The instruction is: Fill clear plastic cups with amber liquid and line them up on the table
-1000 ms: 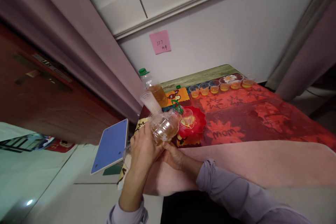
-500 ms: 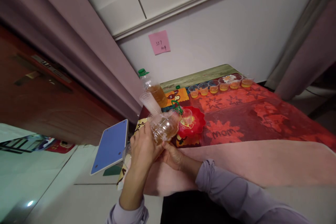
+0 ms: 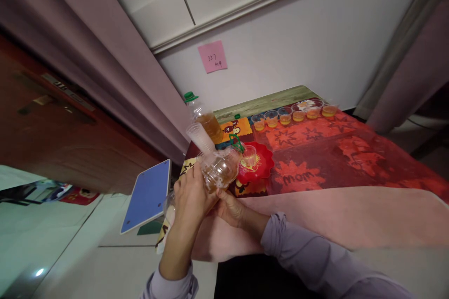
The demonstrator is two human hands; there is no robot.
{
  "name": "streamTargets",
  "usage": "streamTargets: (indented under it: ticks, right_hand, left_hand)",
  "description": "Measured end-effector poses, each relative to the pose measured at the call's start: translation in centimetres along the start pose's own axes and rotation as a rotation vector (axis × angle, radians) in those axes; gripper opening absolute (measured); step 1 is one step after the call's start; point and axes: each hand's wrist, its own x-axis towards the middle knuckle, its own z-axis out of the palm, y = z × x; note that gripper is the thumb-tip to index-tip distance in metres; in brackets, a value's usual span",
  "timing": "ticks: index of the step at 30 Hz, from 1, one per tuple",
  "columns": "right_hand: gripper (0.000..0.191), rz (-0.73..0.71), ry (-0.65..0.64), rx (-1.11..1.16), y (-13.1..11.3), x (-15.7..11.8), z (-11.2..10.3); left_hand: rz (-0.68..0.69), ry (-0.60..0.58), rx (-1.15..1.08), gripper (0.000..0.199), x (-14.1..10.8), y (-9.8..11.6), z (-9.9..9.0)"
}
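Note:
Both of my hands grip a large clear plastic bottle (image 3: 220, 170) of amber liquid, tilted with its neck toward the right. My left hand (image 3: 192, 192) wraps the bottle's near left side. Below it, my right hand (image 3: 229, 208) supports the underside, with its thumb against the plastic. A green handle loop (image 3: 236, 143) shows by the neck. The mouth is over or beside a clear plastic cup (image 3: 249, 155) on a red scalloped plate (image 3: 259, 172); I cannot tell whether liquid is flowing. A stack of clear cups (image 3: 200, 136) lies slanted just behind the bottle.
A second bottle (image 3: 206, 121) with a green cap stands at the back left. A loose green cap (image 3: 237, 116) lies near the wall. Several clear cups (image 3: 285, 116) with yellow liquid form a row at the back. A blue board (image 3: 147, 194) is left of the table.

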Motion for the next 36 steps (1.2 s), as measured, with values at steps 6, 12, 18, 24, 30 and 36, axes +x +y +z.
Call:
streamTargets:
  ticks: [6,12,18,24,30,36]
  right_hand:
    - [0.079,-0.006,-0.019,-0.014,0.0,0.02,-0.01]
    - [0.072,-0.012,-0.021,-0.02,0.03,0.0,0.03]
    - [0.073,-0.01,-0.013,-0.005,-0.07,0.0,0.17]
    - [0.069,-0.007,-0.001,-0.008,0.26,0.11,-0.19]
    - [0.068,-0.014,0.007,-0.009,0.24,0.18,-0.14]
    - [0.066,-0.02,0.009,0.012,0.2,0.19,0.03]
  left_hand:
    - [0.009,0.003,0.005,0.08,-0.02,-0.05,0.06]
    - [0.015,0.007,0.003,0.083,0.02,-0.12,0.02]
    - [0.008,0.003,-0.002,0.083,0.03,-0.24,0.05]
    - [0.014,0.009,0.013,0.078,0.05,-0.14,0.04]
    - [0.008,-0.005,0.015,0.082,0.23,-0.05,0.02]
    - [0.021,0.003,0.002,0.076,0.17,0.01,-0.18]
